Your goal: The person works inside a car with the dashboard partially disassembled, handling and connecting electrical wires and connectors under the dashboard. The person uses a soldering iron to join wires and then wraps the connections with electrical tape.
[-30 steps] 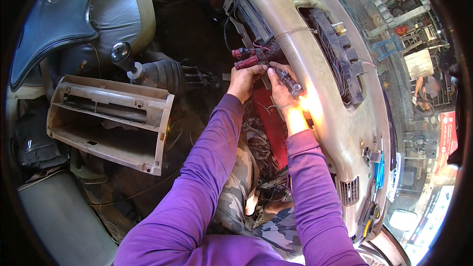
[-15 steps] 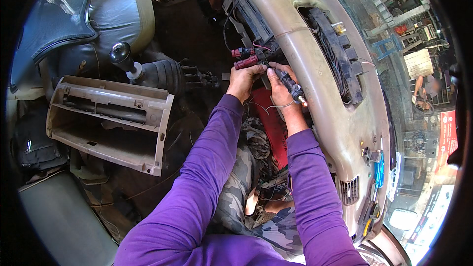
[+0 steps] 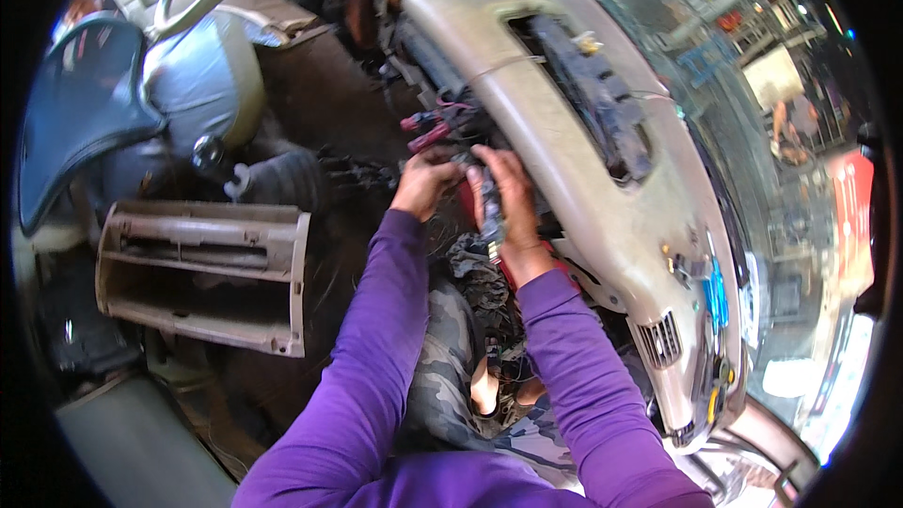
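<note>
Both my hands meet just below the dashboard (image 3: 527, 122), in purple sleeves. My right hand (image 3: 513, 193) is closed around a dark, slim cylindrical part (image 3: 491, 212) with a shiny metal end pointing back toward me. My left hand (image 3: 425, 186) has its fingers pinched close to the upper end of that part; blur and the fingers hide what is between them. Just beyond the left hand, red cylindrical pieces (image 3: 430, 138) hang with wires (image 3: 461, 113) at the dashboard's open underside.
A beige glovebox-like frame (image 3: 202, 273) lies at the left, below the gear lever (image 3: 209, 152) and seats. A long dark slotted piece (image 3: 593, 99) sits in the dashboard top opening. Blue-handled tools (image 3: 717, 296) lie near the air vent (image 3: 660, 341). Beyond the windscreen, another person (image 3: 795, 127) is visible.
My view has shifted. Both hands have come slightly nearer, and the dark part in my right hand has swung so its metal end points more toward me.
</note>
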Demonstrator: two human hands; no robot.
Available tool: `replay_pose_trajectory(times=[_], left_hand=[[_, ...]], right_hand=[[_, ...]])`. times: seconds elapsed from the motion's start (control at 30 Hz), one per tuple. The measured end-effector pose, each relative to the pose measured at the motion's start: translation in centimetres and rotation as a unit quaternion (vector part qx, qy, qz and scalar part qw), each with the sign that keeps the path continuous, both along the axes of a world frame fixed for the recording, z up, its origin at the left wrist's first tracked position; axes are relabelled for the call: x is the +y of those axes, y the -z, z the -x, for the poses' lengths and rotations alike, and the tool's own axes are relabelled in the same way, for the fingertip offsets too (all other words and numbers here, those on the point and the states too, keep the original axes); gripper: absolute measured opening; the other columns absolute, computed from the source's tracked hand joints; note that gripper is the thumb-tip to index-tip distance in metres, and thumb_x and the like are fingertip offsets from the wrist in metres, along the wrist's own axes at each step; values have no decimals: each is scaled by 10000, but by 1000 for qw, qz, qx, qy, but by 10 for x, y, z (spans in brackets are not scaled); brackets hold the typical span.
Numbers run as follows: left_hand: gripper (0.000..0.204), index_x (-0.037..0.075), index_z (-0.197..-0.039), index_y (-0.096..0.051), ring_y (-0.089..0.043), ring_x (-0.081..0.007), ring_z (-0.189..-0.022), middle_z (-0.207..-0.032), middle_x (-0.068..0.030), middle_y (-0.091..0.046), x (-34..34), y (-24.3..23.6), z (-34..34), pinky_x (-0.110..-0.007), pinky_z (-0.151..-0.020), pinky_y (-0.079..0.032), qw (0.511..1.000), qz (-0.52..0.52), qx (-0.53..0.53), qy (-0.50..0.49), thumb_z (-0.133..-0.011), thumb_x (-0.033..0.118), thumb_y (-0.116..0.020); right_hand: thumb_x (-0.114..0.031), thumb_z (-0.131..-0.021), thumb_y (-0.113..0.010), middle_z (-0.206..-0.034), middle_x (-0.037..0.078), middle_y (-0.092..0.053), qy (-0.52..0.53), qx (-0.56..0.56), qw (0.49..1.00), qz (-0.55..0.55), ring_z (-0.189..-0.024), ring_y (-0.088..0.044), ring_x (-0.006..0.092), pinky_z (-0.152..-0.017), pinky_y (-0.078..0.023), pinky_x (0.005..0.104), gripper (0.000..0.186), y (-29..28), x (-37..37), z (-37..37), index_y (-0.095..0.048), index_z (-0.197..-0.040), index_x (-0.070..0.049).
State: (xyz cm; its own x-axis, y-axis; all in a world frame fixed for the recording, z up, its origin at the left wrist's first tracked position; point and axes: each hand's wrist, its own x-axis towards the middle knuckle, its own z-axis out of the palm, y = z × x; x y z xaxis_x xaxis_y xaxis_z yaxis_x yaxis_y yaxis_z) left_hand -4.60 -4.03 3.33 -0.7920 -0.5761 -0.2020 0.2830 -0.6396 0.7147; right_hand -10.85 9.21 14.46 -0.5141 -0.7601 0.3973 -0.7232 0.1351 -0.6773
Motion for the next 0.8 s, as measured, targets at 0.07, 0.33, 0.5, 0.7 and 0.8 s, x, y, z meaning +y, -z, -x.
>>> replay_pose_trajectory(times=[0.07, 0.33, 0.5, 0.7, 0.8], left_hand=[[410, -39, -1211, -630, -631, -146, -842, -996, -72, -667, -1, -10, -18, -278, -738, -506, 998, 49, -7, 36, -813, 25, -704], [384, -25, -1154, -674, -623, -155, -935, -1028, -55, -679, 40, -84, -89, -280, -839, -485, 974, 199, -81, 71, -780, 34, -738], [327, -18, -1067, -671, -630, -124, -858, -948, -38, -682, 58, -116, -121, -253, -783, -499, 963, 241, -56, 109, -747, -58, -723], [309, -21, -989, -682, -629, -110, -852, -905, -32, -692, 104, -208, -114, -262, -796, -515, 863, 431, -120, 233, -711, -34, -816], [325, -12, -983, -682, -628, -116, -852, -880, -35, -694, 120, -231, -98, -274, -794, -510, 837, 475, -92, 255, -709, 4, -855]], right_hand=[[-126, -956, -655, -1109, 170, -642, 35, 33, 998, 26, -1043, -638, 327, -938, -506, 395, 307, 17, 9, -4, -633, -1248, -34], [-68, -829, -688, -1040, 210, -706, 25, -192, 981, 32, -995, -708, 377, -823, -544, 403, 407, 8, 64, -57, -608, -1227, -34], [-43, -869, -672, -928, 136, -703, 26, -178, 983, 45, -811, -696, 238, -741, -535, 335, 245, -30, 107, -87, -654, -1110, -3], [-83, -928, -707, -909, 76, -692, 34, -286, 952, 106, -802, -652, 158, -765, -525, 293, 210, -46, 171, -108, -658, -1123, -25], [-116, -966, -676, -919, 51, -682, 67, -302, 929, 206, -814, -636, 137, -743, -527, 289, 174, -55, 200, -113, -659, -1102, -8]])
